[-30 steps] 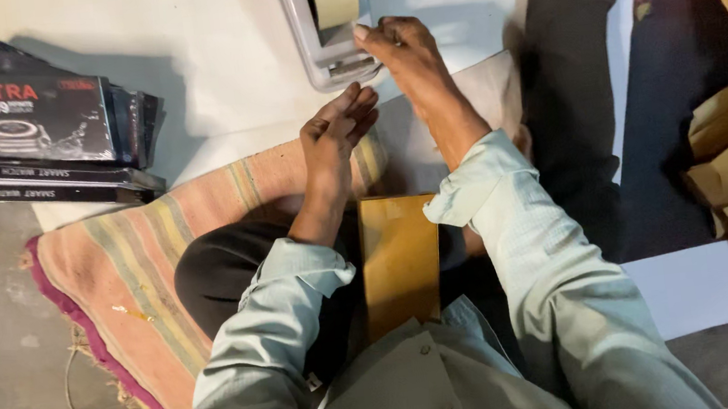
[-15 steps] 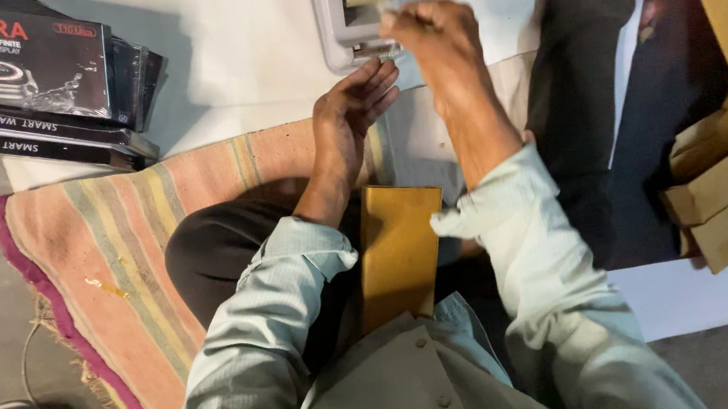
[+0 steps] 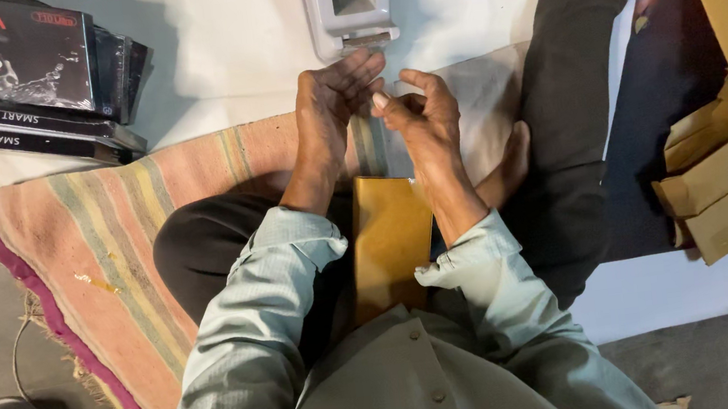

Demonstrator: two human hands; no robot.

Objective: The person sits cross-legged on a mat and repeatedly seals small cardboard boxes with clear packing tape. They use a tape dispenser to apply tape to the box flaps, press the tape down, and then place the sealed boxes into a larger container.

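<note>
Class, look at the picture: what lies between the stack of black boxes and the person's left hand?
In the head view, the striped rug lies between the black boxes and the left hand.

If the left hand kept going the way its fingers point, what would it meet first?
Most likely the grey tape dispenser: the left hand points up-frame at its front edge, just beyond the fingertips. Height difference is unclear.

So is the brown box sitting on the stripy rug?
No, the brown box rests on the person's lap between the forearms, while the striped rug lies off to the side.
</note>
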